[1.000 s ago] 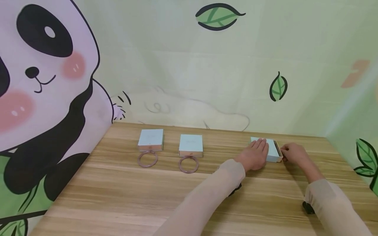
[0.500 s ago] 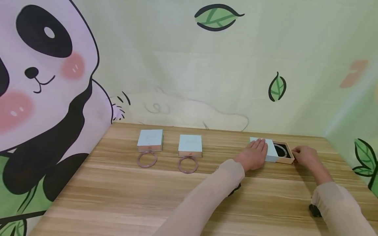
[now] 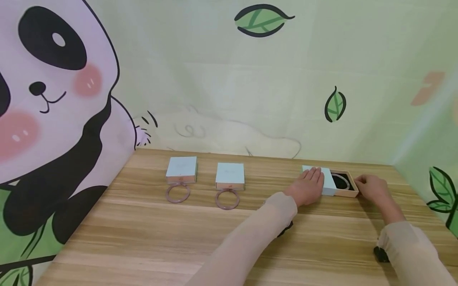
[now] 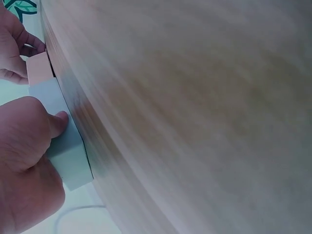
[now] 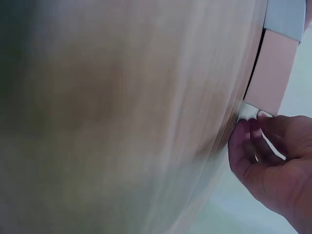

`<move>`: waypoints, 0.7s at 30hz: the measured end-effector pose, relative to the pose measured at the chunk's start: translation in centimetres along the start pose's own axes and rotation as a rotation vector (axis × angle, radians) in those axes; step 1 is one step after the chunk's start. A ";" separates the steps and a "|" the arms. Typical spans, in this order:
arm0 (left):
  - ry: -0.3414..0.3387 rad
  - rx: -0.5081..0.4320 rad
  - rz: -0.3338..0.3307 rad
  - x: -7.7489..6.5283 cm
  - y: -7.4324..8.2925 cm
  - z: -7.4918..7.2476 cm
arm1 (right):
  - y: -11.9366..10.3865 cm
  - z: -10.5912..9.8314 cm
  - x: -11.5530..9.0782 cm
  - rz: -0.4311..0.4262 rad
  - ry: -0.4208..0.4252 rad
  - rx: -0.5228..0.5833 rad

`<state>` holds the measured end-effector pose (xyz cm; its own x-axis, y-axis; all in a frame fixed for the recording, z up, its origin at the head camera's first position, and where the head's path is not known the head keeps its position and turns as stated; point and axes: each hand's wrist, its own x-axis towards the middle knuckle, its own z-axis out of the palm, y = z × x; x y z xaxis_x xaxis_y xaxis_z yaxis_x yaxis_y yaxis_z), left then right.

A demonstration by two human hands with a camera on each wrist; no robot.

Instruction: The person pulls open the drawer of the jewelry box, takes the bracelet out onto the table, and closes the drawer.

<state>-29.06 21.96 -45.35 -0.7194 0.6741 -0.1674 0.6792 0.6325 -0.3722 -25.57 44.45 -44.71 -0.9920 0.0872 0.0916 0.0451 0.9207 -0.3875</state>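
My left hand [image 3: 307,187] lies over the pale blue sleeve [image 3: 328,183] of a drawer box at the right back, fingers across its top. In the left wrist view the thumb [image 4: 58,124] presses the sleeve's near side. Out of the sleeve's right end sticks the pinkish-tan drawer [image 5: 273,70], pulled partway out. Its dark lining holds a pale bangle [image 3: 345,180], part of which is hidden under the sleeve. At the drawer's right end my right hand [image 3: 373,190] pinches a small light pull tab [image 5: 248,111] with thumb and fingers.
To the left on the wooden table [image 3: 161,238] stand two closed pale blue boxes, a left box [image 3: 181,167] and a middle box [image 3: 230,174]. A pinkish bangle [image 3: 178,201] and another bangle [image 3: 227,208] lie in front of them. A panda-print cloth [image 3: 214,79] rises behind.
My right hand has moved right, drawing the drawer out of the sleeve, so the bangle inside has come into view. The left hand has stayed on the sleeve.
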 end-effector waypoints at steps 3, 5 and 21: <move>-0.018 0.005 0.004 0.3 0.1 0.0 | -0.4 0.1 -0.1 -0.036 0.062 0.027; -0.024 -0.004 0.009 0.6 0.0 0.0 | -0.9 -0.1 0.1 -0.081 0.079 0.020; -0.063 -0.045 0.012 1.4 -0.1 0.5 | -4.8 -1.4 1.6 -0.190 -0.178 -0.134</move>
<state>-30.17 22.69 -45.98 -0.7179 0.6574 -0.2289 0.6927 0.6420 -0.3287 -27.24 40.65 -41.45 -0.9888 -0.1486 -0.0163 -0.1397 0.9572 -0.2536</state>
